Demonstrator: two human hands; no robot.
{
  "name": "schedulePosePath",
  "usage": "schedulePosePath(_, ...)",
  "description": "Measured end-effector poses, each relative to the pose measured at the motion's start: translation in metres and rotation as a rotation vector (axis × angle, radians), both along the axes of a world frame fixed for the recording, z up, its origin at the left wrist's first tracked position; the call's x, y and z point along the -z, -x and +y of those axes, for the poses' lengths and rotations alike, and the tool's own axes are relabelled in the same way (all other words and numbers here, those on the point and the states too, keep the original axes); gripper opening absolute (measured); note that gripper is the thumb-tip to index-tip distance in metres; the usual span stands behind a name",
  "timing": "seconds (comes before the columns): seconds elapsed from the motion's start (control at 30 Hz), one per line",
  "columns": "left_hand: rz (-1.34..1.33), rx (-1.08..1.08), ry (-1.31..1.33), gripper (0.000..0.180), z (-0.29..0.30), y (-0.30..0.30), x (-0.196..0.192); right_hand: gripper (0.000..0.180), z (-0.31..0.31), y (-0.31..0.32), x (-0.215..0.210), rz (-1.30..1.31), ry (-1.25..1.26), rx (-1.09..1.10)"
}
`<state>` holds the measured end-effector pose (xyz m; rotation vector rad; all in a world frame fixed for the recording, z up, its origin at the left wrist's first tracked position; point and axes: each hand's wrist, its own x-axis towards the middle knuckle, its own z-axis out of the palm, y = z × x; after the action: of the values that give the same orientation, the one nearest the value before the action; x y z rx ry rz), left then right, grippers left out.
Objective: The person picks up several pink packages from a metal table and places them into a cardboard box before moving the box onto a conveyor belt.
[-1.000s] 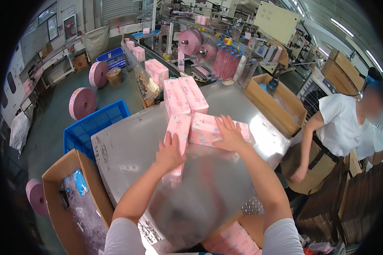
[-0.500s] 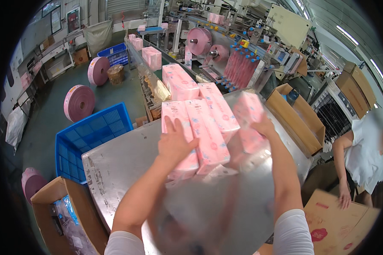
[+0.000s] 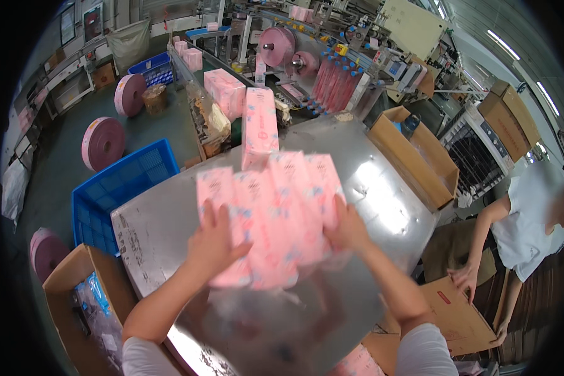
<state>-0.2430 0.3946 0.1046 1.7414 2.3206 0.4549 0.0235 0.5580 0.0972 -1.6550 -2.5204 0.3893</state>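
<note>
Several pink plastic-wrapped tissue packs point(image 3: 266, 219) lie side by side in a row on the shiny metal table point(image 3: 163, 232), slightly blurred by motion. My left hand point(image 3: 214, 244) presses on the leftmost pack, fingers spread over its top and thumb reaching inward. Against the right end of the row, my right hand point(image 3: 349, 229) grips the outer pack, so the row is squeezed between both hands. Just beyond stands another tissue pack point(image 3: 261, 122), apart from my hands, at the table's far edge. Behind it a larger pink bundle point(image 3: 224, 91) sits at the conveyor's end.
A blue crate point(image 3: 81, 216) and an open carton of plastic bags point(image 3: 59, 285) stand left of the table. Another open carton point(image 3: 442, 194) borders its right side. At right, a co-worker point(image 3: 526, 219) handles a flat cardboard box point(image 3: 457, 313). Machinery with pink film rolls point(image 3: 277, 47) stands behind.
Both hands have drawn the packs toward me and pushed them together into one row. My right hand has moved inward with its pack. The co-worker's cardboard has shifted.
</note>
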Motion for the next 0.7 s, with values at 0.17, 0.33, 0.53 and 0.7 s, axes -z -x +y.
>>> schedulePosePath(0.17,-0.117,-0.126,0.247,0.11,-0.173,0.004,-0.033,0.085,-0.147,-0.025,-0.031,0.135,0.21,-0.249)
schedulePosePath(0.33,-0.147,-0.249,0.208,0.109,-0.225,0.015,-0.035,0.076,-0.059,0.047,-0.045,0.449,-0.082,-0.353)
schedulePosePath(0.53,-0.036,-0.199,0.21,0.109,-0.192,0.012,-0.026,0.103,0.043,0.165,-0.021,0.15,0.146,0.256)
schedulePosePath(0.7,-0.158,-0.211,-0.057,0.109,-0.182,0.026,-0.01,0.104,0.068,0.116,-0.01,0.127,0.141,0.217)
